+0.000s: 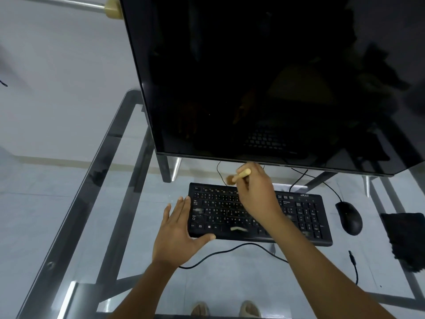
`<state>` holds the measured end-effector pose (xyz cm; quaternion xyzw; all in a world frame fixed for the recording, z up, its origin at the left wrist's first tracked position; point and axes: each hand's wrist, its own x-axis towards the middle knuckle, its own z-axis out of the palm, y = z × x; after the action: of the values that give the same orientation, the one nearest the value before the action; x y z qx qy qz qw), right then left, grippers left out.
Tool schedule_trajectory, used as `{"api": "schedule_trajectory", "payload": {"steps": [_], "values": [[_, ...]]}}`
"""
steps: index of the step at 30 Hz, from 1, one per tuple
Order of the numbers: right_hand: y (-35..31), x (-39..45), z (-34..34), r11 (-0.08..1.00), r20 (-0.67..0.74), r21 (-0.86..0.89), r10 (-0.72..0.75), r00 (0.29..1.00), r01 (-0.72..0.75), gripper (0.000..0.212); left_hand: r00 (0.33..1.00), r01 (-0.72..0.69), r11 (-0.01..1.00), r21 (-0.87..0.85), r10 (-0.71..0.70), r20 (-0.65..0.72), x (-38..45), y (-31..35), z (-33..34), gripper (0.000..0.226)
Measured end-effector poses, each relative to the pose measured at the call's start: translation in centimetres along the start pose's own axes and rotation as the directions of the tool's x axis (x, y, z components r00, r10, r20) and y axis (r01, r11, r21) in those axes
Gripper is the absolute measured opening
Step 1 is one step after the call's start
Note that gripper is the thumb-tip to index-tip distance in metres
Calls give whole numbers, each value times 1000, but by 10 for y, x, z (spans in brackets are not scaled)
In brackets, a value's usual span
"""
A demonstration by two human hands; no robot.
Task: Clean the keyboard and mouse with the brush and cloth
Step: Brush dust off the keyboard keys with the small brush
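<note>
our right hand (255, 194) curls its fingers around the brush (239, 175), bristles at the top row of the keyboard (299, 217). our left hand (177, 231) lies flat, fingers straight, against the keyboard's left edge. the mouse (349, 218) and dark cloth (404, 238) lie to the right, apart from both hands.
</note>
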<state>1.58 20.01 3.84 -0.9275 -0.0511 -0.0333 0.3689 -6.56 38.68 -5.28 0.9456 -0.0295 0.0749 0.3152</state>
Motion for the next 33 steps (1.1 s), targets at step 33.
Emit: {"api": "schedule_trajectory", "payload": {"steps": [33], "values": [[9, -31, -8, 1000, -65, 25, -12, 998, 14, 7, 986, -44, 993, 106, 26, 164, -1, -12, 9, 113]]}}
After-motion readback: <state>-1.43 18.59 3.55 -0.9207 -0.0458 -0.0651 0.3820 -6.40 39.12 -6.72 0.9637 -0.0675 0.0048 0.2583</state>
